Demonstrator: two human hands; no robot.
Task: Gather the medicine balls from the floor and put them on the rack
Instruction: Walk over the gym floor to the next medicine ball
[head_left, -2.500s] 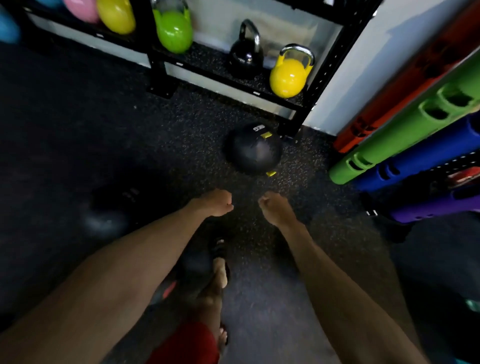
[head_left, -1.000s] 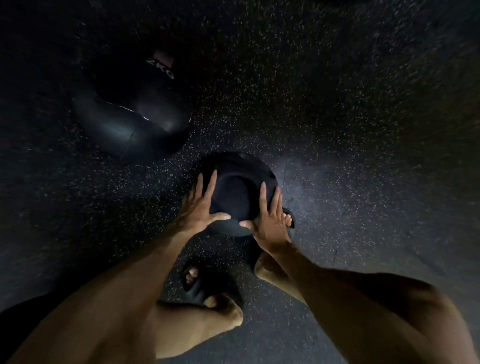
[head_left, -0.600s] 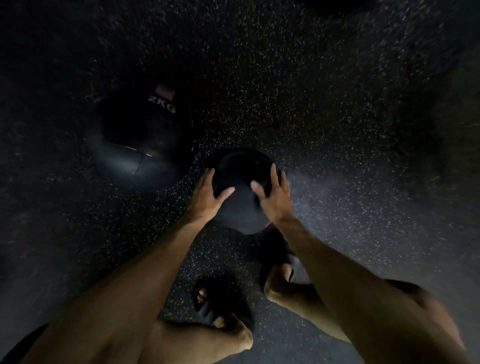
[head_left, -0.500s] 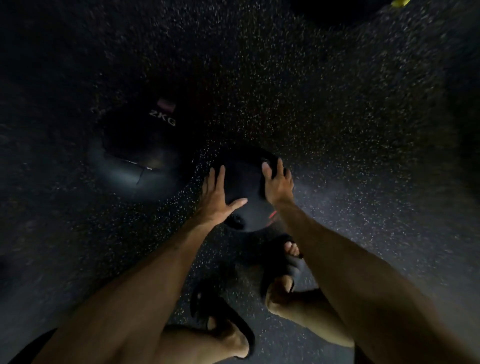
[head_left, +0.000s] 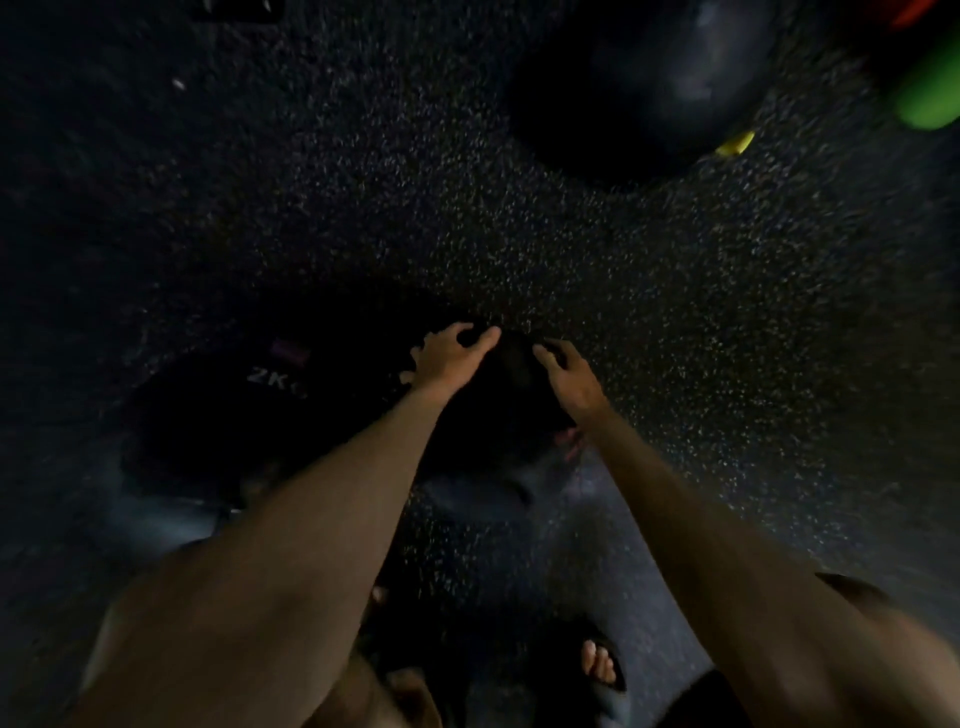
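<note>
Both hands are on a small medicine ball low over the speckled rubber floor, just ahead of the person's sandalled foot. The left hand curls over the ball's upper left side and the right hand over its upper right. The grip is thus clamped on the ball from opposite sides, which suits a round, smooth, heavy thing that one hand could not trap. The picture is too dark to tell whether the ball is touching the floor or already clear of it. Just to its left lies a larger black medicine ball marked 2K, touching or nearly touching the held one. The left hand's fingers sit in the narrow space between the two. A third medicine ball with a yellow tab rests well apart, toward the top right, near a green tube. The rack is out of view. Judging by two balls left on the floor, the gathering is far from finished. The likely risk is the ball slipping as it rises.
</note>
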